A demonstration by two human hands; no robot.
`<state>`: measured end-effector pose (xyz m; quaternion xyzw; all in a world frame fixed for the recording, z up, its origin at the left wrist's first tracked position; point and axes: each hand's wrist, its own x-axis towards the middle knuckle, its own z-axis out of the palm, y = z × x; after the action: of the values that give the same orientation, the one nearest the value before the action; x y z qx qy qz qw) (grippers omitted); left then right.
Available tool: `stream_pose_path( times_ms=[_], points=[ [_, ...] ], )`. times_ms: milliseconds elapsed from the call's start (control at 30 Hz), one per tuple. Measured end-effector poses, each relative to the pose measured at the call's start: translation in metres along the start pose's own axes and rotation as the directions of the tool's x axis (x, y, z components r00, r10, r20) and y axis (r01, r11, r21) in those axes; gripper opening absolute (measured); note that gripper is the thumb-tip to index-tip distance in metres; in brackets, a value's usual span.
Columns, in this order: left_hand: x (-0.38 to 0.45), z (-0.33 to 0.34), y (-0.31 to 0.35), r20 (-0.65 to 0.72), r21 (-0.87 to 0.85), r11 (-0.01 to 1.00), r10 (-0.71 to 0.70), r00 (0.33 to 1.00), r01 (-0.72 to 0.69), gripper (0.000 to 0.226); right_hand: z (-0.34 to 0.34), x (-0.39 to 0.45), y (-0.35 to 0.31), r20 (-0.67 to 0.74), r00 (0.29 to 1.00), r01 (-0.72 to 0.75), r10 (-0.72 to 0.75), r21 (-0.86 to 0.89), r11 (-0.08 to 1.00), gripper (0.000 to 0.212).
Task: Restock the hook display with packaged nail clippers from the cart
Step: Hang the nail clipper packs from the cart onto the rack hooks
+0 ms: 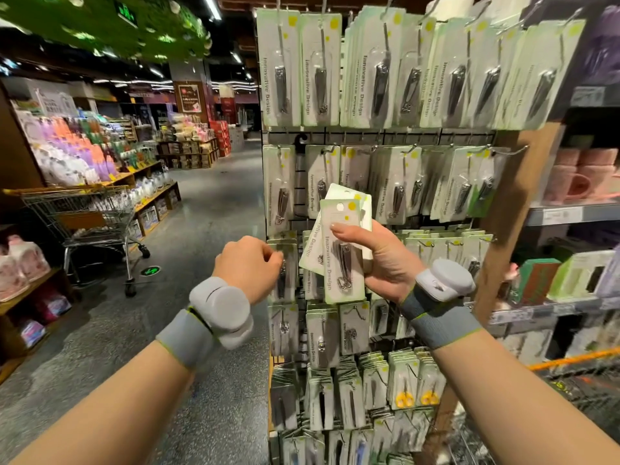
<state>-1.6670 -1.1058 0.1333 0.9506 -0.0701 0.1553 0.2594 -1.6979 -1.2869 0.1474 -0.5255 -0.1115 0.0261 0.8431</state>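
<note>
My right hand grips a fanned bunch of several packaged nail clippers, white-green cards with a hang hole at the top, held upright in front of the hook display. My left hand is at the display's left edge, at third-row height. Its curled fingertips pinch the top of a hanging nail clipper pack. Rows of the same packs fill the hooks above and below. Both wrists wear grey bands with sensor pucks.
A wire shopping cart stands on the aisle floor to the left, beside wooden shelves of detergent bottles. Another cart's orange handle shows at the lower right. A wooden post and shelves with pink cups border the display on the right.
</note>
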Motion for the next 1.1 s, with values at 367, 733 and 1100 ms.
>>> stream_pose_path(
  times_ms=[367, 733, 1100],
  points=[
    [-0.015, -0.015, 0.048, 0.079, -0.425, 0.886, 0.242, 0.967, -0.186, 0.041, 0.005, -0.016, -0.008, -0.079, 0.995, 0.066, -0.061, 0.062, 0.996, 0.014],
    [-0.025, -0.017, 0.058, 0.000, -0.322, 0.915, 0.257, 0.966, -0.243, 0.050, 0.012, -0.024, -0.010, -0.165, 0.986, 0.015, 0.000, 0.092, 0.996, 0.007],
    [-0.023, -0.031, 0.056, 0.098, -0.556, 0.819, 0.230, 0.968, -0.138, 0.033, 0.024, -0.023, -0.026, -0.196, 0.980, -0.030, 0.025, -0.021, 0.999, 0.013]
  ],
)
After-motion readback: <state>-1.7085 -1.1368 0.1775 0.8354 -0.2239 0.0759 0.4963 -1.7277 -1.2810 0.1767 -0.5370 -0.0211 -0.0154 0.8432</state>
